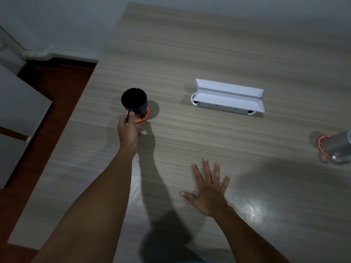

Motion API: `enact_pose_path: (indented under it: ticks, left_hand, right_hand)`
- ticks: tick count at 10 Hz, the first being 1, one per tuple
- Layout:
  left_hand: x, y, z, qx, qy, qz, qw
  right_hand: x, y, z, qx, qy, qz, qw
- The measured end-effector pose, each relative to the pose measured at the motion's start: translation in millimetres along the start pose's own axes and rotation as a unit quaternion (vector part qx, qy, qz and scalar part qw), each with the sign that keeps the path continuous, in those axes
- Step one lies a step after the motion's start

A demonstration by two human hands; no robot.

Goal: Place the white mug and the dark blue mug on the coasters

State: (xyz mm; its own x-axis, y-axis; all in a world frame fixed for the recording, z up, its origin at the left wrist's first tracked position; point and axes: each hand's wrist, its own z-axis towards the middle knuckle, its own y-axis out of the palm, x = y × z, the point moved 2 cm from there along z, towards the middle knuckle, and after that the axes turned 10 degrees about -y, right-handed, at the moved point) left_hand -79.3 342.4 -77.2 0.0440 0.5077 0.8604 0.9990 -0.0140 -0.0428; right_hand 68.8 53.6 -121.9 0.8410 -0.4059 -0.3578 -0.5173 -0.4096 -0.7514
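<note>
The dark blue mug [134,101] stands upright over an orange coaster [143,115] at the table's left side. My left hand [127,131] grips its handle from the near side. At the right edge of view the white mug [337,144] sits on a second orange coaster [321,142], partly cut off by the frame. My right hand [208,188] lies flat on the table with its fingers spread and holds nothing, well to the left of the white mug.
An open white box [228,97] lies in the middle of the wooden table [190,54]. The table's left edge drops to a red-brown floor [57,88], with a grey cabinet [17,103] beyond it. A wall runs behind the table.
</note>
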Motion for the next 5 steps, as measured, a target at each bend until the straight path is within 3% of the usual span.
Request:
enact_pose_path:
  ticks: [3, 4, 5]
  left_hand:
    - [-35.8, -26.0, -60.3, 0.01, 0.001, 0.055, 0.998]
    - [-59.7, -31.2, -93.3, -0.031, 0.066, 0.147, 0.986]
    - [-88.1, -24.2, -129.5, -0.091, 0.135, 0.281, 0.946]
  right_hand:
    - [-0.5, -8.1, 1.1, -0.034, -0.001, 0.011, 0.999]
    - [-0.7, -13.8, -4.2, -0.016, -0.015, 0.009, 1.0]
    - [8.6, -16.7, -20.3, 0.043, -0.041, -0.026, 0.998]
